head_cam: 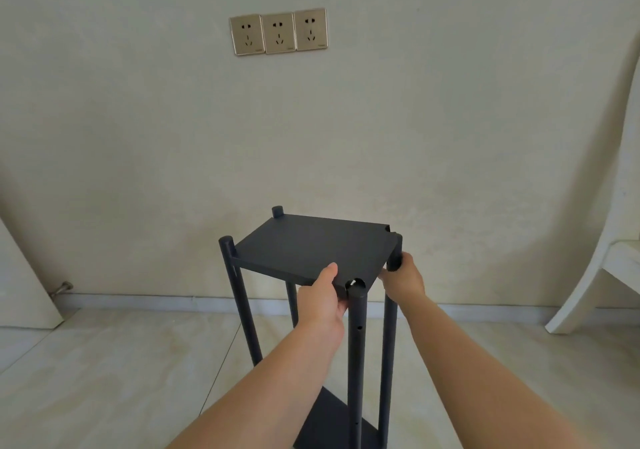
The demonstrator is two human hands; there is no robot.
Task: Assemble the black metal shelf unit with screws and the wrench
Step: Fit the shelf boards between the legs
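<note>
The black metal shelf unit (311, 251) stands upright on the tiled floor (104, 362) close to a pale wall, its four round posts rising past the top panel (318, 244). The left hand (323, 296) grips the near edge of that panel, thumb on top, fingers curled beneath. The right hand (403, 277) wraps around the right post (393, 265) at panel height. A lower panel (329, 421) sits near the floor. Three wall sockets (278, 32) hang above
</note>
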